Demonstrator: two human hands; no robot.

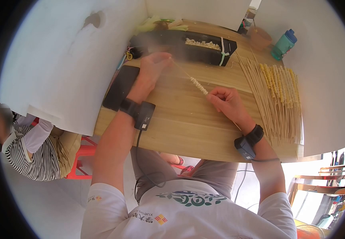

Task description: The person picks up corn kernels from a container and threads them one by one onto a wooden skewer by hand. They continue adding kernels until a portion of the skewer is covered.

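A thin wooden skewer (183, 71) slants across the middle of the view, with a row of pale, corn-like kernels (198, 85) threaded on it. My right hand (227, 102) grips this skewer just below the kernels, and its lower end shows past the palm. At the upper tip, the thumb and fingertips of my left hand (155, 67) are pinched together. Whether they hold a small piece there is too blurred to tell. Beyond my left hand stands a long black box (208, 55) with loose pale kernels (202, 44) inside.
Bare skewers (256, 87) and several kernel-loaded skewers (280, 83) lie at the right. A teal bottle (285, 44) stands behind them. A dark flat object (121, 87) lies beside my left wrist. White walls flank the wooden table (172, 127). Another person (37, 147) sits at far left.
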